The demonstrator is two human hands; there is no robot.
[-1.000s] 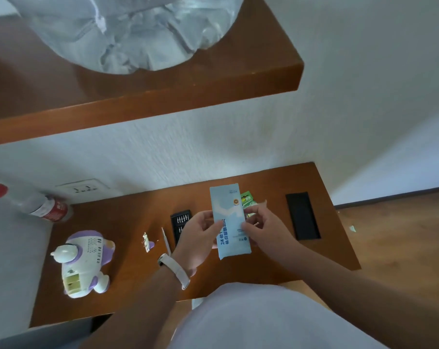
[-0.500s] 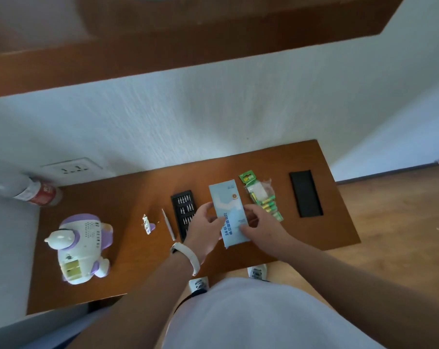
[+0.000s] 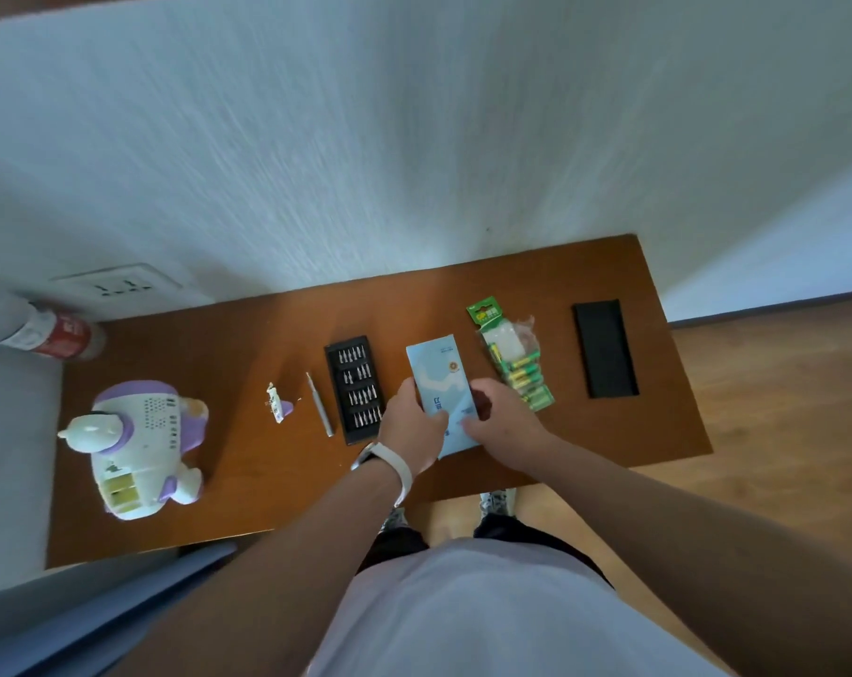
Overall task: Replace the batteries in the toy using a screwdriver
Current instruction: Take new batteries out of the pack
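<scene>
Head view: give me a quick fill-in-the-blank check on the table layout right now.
1. Both hands hold the light blue ____.
2. The green battery pack lies between the packet and the black ____.
3. The screwdriver lies just left of the ____ case.
4. The toy sits at the table's ____ end.

Missing: packet; lid; bit; left

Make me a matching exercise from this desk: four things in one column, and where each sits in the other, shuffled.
Things:
1. toy
2. battery pack
3. black lid
4. blue packet

Places:
A. held by both hands
B. far right of the desk
C. far left of the desk
D. between the blue packet and the black lid

Pairs: 1-C, 2-D, 3-B, 4-A
</scene>
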